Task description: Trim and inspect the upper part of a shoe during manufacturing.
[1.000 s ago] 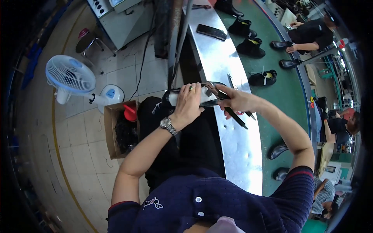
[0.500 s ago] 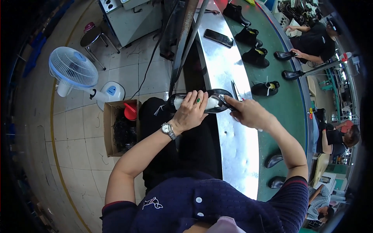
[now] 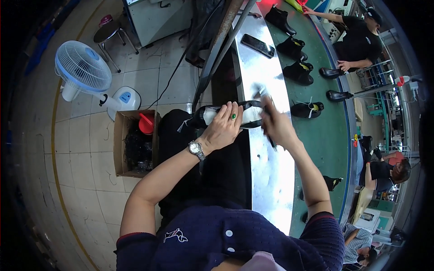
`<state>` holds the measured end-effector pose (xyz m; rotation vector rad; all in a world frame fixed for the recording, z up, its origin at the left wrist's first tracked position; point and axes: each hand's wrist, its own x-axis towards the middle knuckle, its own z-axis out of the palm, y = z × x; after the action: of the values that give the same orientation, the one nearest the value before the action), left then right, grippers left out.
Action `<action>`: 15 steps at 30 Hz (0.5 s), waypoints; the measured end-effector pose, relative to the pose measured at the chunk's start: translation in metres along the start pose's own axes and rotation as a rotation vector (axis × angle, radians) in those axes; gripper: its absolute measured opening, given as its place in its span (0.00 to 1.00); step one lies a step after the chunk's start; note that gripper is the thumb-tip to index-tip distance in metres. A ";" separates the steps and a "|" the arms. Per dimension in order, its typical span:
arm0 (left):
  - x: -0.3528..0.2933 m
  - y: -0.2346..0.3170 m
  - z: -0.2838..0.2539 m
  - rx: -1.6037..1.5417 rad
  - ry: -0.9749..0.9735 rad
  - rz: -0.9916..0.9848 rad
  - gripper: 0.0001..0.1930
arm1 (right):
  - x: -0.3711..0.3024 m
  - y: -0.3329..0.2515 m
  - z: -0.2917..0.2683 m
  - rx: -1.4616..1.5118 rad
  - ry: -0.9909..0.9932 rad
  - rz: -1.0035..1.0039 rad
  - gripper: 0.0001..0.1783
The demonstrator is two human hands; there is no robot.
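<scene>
A black boot (image 3: 251,115) lies across my lap toward the bench, its pale underside facing up. My left hand (image 3: 222,124) is wrapped over its middle and grips it. A white lace end hangs from its left end. Beside the boot's right end, above the metal bench, my right hand (image 3: 279,126) is closed around a dark hand tool (image 3: 270,107). Motion smears the tool, so its exact kind does not show. Whether it touches the boot I cannot tell.
A phone (image 3: 257,45) lies on the shiny metal bench (image 3: 271,189). Several black boots stand on the green conveyor (image 3: 323,140) to the right, with co-workers beyond it. To my left are a cardboard box (image 3: 118,144) with a red scoop-like thing (image 3: 146,124), and a fan (image 3: 84,67).
My right hand has drawn back toward me and left, and its tool has swung upright into a blur. My left hand keeps its grip on the boot. A co-worker has stretched out an arm.
</scene>
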<state>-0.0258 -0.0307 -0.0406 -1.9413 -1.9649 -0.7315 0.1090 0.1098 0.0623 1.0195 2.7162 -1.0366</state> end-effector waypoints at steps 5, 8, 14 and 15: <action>-0.003 -0.003 -0.001 0.005 -0.003 -0.024 0.37 | -0.001 -0.018 -0.015 -0.011 -0.058 -0.038 0.32; 0.001 0.000 0.000 -0.002 -0.009 -0.025 0.37 | 0.005 0.013 0.008 -0.142 0.002 -0.060 0.32; -0.004 -0.001 0.000 0.002 -0.018 -0.068 0.35 | 0.004 -0.025 -0.011 -0.015 -0.149 0.049 0.30; -0.004 0.000 0.001 0.004 -0.018 -0.075 0.35 | 0.003 -0.024 -0.003 0.075 -0.016 0.053 0.30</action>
<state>-0.0253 -0.0335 -0.0431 -1.8872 -2.0580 -0.7300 0.0929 0.0998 0.0776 1.0828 2.6410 -1.1409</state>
